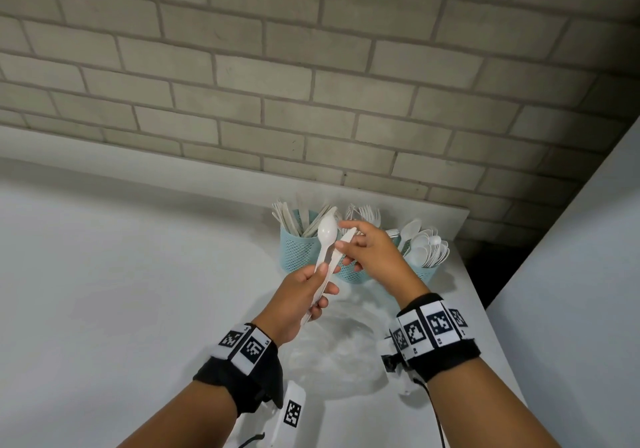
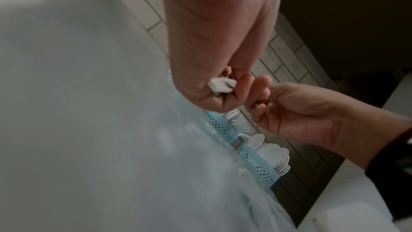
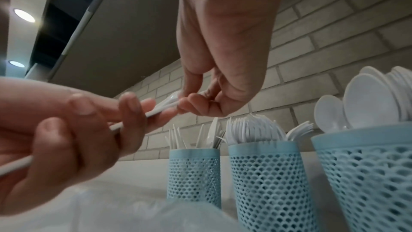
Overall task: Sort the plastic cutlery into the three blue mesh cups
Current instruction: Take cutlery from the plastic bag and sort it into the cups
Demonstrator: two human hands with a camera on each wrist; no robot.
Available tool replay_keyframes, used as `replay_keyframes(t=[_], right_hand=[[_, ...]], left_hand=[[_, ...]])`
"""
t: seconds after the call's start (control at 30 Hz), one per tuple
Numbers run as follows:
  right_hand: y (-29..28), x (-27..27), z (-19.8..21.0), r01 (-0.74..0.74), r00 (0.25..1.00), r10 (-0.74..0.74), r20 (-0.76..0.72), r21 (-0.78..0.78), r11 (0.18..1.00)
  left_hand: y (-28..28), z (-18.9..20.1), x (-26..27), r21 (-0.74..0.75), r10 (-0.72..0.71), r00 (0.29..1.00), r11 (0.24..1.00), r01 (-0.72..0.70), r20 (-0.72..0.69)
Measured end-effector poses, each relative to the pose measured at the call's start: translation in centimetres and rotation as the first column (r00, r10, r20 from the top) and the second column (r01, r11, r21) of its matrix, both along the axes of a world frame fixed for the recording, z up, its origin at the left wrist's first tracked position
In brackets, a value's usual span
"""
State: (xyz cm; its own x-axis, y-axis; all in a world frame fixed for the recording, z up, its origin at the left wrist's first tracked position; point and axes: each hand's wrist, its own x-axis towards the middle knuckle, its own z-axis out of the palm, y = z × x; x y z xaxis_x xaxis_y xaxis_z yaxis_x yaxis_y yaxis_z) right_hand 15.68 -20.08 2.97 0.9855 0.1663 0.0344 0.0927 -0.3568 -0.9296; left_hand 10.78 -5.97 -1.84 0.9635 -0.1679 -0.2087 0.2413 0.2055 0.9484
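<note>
My left hand (image 1: 320, 285) grips the handles of a white plastic spoon (image 1: 326, 232) and a white plastic knife (image 1: 341, 250), both pointing up and away. My right hand (image 1: 346, 244) pinches the knife's blade between thumb and fingers just in front of the cups. Three blue mesh cups stand in a row by the wall: the left cup (image 1: 298, 252) holds knives, the middle cup (image 1: 349, 272) forks, the right cup (image 1: 424, 269) spoons. In the right wrist view the fingertips (image 3: 185, 102) meet the cutlery above the left cup (image 3: 193, 170). The handle ends (image 2: 223, 85) stick out of my left fist.
A crumpled clear plastic bag (image 1: 332, 354) lies on the white table (image 1: 138, 274) under my wrists. A grey brick wall (image 1: 311, 84) runs right behind the cups. The table's right edge (image 1: 474, 295) drops off close to the spoon cup.
</note>
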Motion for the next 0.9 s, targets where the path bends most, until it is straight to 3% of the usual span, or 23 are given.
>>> replay_keyframes(t=[0.1,0.2,0.27,0.33,0.43,0.53,0.63,0.7,0.77,0.8,0.9], right_hand=[[-0.5,1.3,1.1,0.205,0.977,-0.209,0.032,0.099,0.974],[-0.8,2.7,3.2,0.399,0.888,-0.442,0.124,0.27,0.876],[-0.4,3.3,4.5,0.439,0.815,-0.538,0.217,0.374,0.817],[0.9,3.9,5.0,0.421,0.769,-0.552,0.323,0.393,0.817],[3.3,5.3,3.6,0.382,0.769,-0.438,0.466,0.214,0.899],[5.0,6.6,1.0,0.342,0.818,-0.217,0.532,-0.146,0.928],[6.1,6.9,-1.1,0.274,0.882,0.044,0.468,-0.588,0.761],[6.5,6.7,-1.7,0.206,0.899,0.188,0.396,-0.761,0.616],[6.5,6.5,-1.8,0.183,0.893,0.26,0.368,-0.823,0.537],[6.4,6.3,-1.6,0.182,0.885,0.27,0.378,-0.817,0.547],[6.4,5.2,-0.3,0.198,0.863,0.178,0.472,-0.642,0.741]], left_hand=[[0.5,-0.2,0.2,-0.02,0.019,1.0,1.0,-0.02,-0.01],[1.5,-0.2,0.4,-0.045,0.09,0.996,0.995,-0.09,-0.012],[2.2,-0.1,0.5,-0.058,0.13,0.991,0.99,-0.13,-0.006],[2.7,-0.1,0.7,-0.079,0.152,0.988,0.985,-0.153,-0.016],[3.1,-0.2,0.9,-0.122,0.171,0.984,0.977,-0.175,-0.05],[3.4,-0.5,0.9,-0.136,0.174,0.983,0.974,-0.182,-0.064],[3.6,-0.6,0.9,-0.116,0.169,0.983,0.977,-0.177,-0.071],[3.8,-0.6,0.9,-0.103,0.176,0.981,0.978,-0.184,-0.086],[4.1,-0.5,0.9,-0.107,0.189,0.977,0.974,-0.199,-0.099],[4.3,-0.5,1.0,-0.112,0.196,0.975,0.972,-0.207,-0.104],[4.7,-0.3,1.1,-0.126,0.216,0.972,0.966,-0.226,-0.092]])
